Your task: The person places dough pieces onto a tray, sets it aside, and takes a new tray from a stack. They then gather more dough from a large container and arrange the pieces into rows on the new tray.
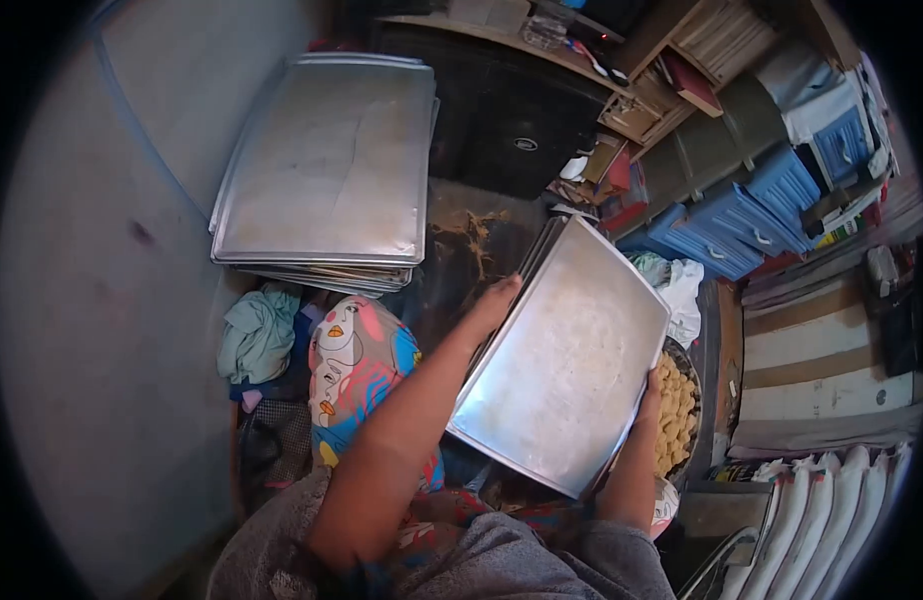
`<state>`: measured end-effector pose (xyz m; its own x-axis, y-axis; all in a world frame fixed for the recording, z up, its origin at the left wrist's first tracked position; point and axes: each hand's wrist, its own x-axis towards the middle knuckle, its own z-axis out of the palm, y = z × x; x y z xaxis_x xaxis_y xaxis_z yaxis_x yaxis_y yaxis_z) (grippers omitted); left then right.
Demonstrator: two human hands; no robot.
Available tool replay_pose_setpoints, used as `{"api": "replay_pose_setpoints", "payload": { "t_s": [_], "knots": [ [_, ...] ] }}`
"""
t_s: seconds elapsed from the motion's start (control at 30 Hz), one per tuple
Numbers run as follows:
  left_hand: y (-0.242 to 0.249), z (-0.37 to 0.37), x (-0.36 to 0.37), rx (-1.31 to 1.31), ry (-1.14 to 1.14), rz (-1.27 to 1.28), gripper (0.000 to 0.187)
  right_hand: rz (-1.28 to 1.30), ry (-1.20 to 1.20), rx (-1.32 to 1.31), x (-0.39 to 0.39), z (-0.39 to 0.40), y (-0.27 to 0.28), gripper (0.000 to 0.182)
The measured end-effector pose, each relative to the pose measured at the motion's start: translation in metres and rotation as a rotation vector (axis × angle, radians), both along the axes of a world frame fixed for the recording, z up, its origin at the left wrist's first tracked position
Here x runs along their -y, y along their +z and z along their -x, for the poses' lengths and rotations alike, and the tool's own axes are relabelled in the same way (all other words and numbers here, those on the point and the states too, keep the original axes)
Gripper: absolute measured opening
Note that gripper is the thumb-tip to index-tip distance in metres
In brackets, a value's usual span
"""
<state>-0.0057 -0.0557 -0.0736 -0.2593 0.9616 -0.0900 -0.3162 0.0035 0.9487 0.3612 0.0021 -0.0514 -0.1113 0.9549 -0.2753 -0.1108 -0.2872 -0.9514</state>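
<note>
Several metal trays (567, 350) are held together at a tilt in front of me, the top one bare and shiny. My left hand (500, 303) grips their left edge, with its fingers partly hidden behind the rim. On the right edge, my right hand (650, 395) is closed round the trays, and its fingers are partly out of sight. A tall stack of similar trays (327, 160) lies at the upper left, apart from both hands. Just right of my right hand, a round pan (695, 440) holds many light-brown dough-like pieces (674, 415).
A patterned cloth (357, 350) covers my knee, beside a pale green cloth (259, 330). Blue plastic drawers (732, 225) and wooden shelves (647, 90) stand at the upper right. White sacks (832, 520) are at the lower right; a wall (102, 300) borders the left.
</note>
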Motion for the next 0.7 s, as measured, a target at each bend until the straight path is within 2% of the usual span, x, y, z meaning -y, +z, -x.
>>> {"api": "replay_pose_setpoints", "payload": {
  "t_s": [0.07,0.13,0.2,0.33,0.4,0.5,0.57,0.7],
  "knots": [
    [-0.005,-0.005,0.001,-0.033,-0.023,0.002,0.064,0.221,0.065,-0.131,0.005,-0.006,0.007,0.071],
    [0.002,-0.01,0.001,0.021,-0.058,0.049,0.067,0.217,0.048,-0.08,0.0,-0.011,0.004,0.072],
    [-0.004,-0.009,-0.001,0.06,-0.097,0.045,0.069,0.135,-0.046,0.103,-0.003,-0.005,0.005,0.068],
    [0.001,-0.01,0.003,-0.001,-0.106,0.032,0.069,0.125,-0.001,0.131,0.004,0.012,0.024,0.071],
    [-0.002,-0.013,0.0,0.001,-0.105,0.032,0.069,0.202,0.039,0.006,0.006,0.015,0.028,0.073],
    [-0.019,-0.018,-0.006,-0.1,-0.053,0.04,0.063,0.197,0.063,-0.068,0.007,0.02,0.029,0.074],
    [-0.006,-0.014,0.0,0.231,0.048,-0.001,0.048,0.203,0.087,-0.05,0.008,0.021,0.029,0.073],
    [-0.001,0.003,-0.003,0.206,0.03,0.064,0.034,0.213,0.056,0.034,0.005,0.013,0.022,0.073]
  ]
}}
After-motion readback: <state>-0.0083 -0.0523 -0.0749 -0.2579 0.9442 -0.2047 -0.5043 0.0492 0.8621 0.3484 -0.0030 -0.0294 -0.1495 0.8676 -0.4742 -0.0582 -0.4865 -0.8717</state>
